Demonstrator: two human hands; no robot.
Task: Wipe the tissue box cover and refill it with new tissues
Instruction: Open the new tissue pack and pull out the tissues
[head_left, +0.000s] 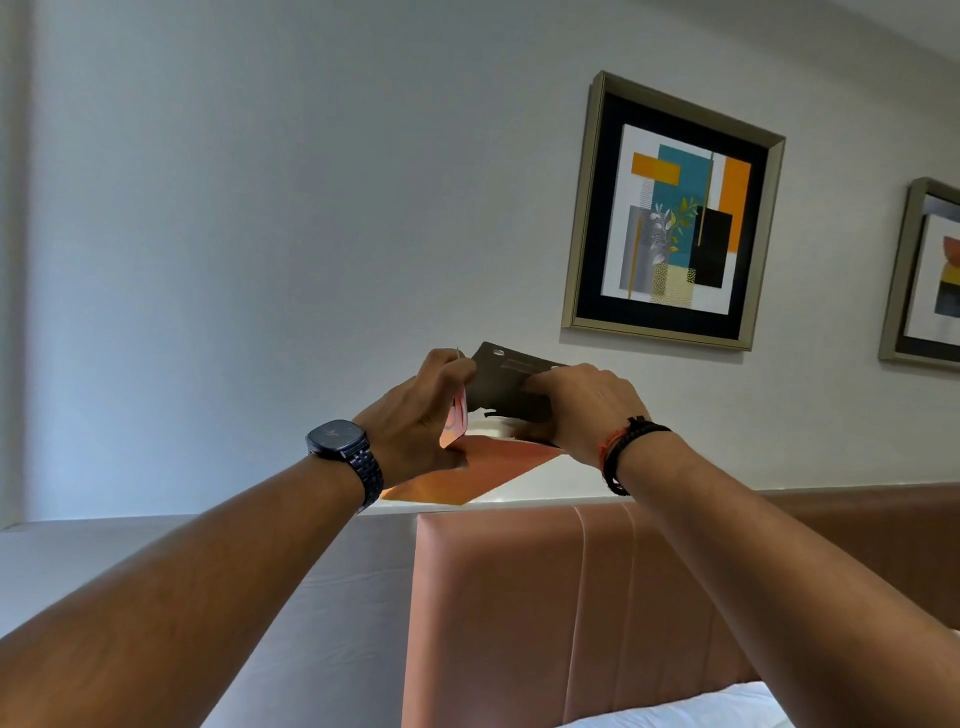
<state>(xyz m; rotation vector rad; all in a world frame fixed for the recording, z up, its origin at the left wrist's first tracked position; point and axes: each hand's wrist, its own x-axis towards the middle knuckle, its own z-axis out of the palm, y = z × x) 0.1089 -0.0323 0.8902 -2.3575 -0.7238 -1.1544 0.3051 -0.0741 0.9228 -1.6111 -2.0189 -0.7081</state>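
1. Both arms reach up & fwd over the padded tan headboard (571, 597); the hands meet mid-frame, in front of the white wall (260, 208).
2. Left hand (421, 410): fingers curled shut round the left end of a dark brown tissue box cover (511, 384); a pinkish-orange tissue pack (454, 423) shows between palm & cover, pressed against the palm.
3. Right hand (582, 402): closed on the cover's right end, fingers wrapped over its near face, thumb hidden.
4. Cover held up in the air, tilted, well above the ledge (545, 486) on top of the headboard. Can't tell if the pack is partly in the cover.
5. Orange flat panel (478, 475) just below the hands, over the ledge; can't tell what it is.
6. Left wrist: dark watch (337, 441). Right wrist: black & red bands (626, 447).
7. Far right on wall: framed abstract print (675, 218); second frame (930, 275) cut by the right edge.
8. White bedding (701, 712) at the near bottom edge.
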